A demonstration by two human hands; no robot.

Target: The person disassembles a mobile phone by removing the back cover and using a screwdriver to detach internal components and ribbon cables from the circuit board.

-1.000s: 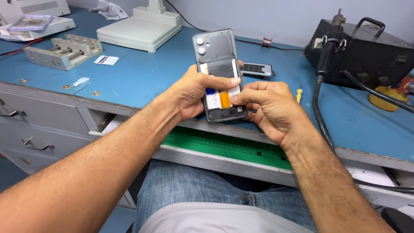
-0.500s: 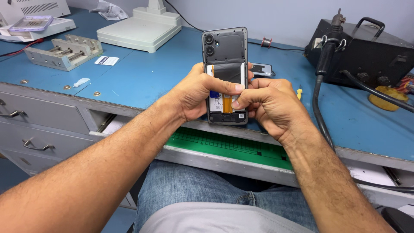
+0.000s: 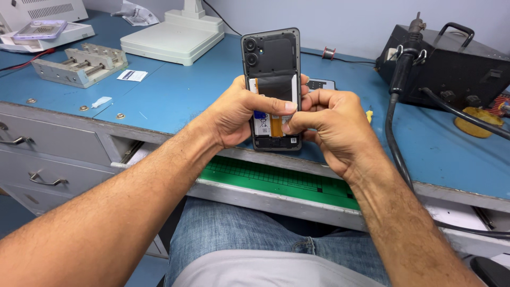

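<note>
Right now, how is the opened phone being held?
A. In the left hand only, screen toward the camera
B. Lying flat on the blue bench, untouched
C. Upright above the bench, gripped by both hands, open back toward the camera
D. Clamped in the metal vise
C: the phone stands upright between the left hand and right hand, its battery and camera openings facing the camera.

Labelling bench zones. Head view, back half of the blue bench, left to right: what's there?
Metal clamp jig → white flat-based unit → opened phone, held up by left hand and right hand → black box station → yellow disc.
</note>
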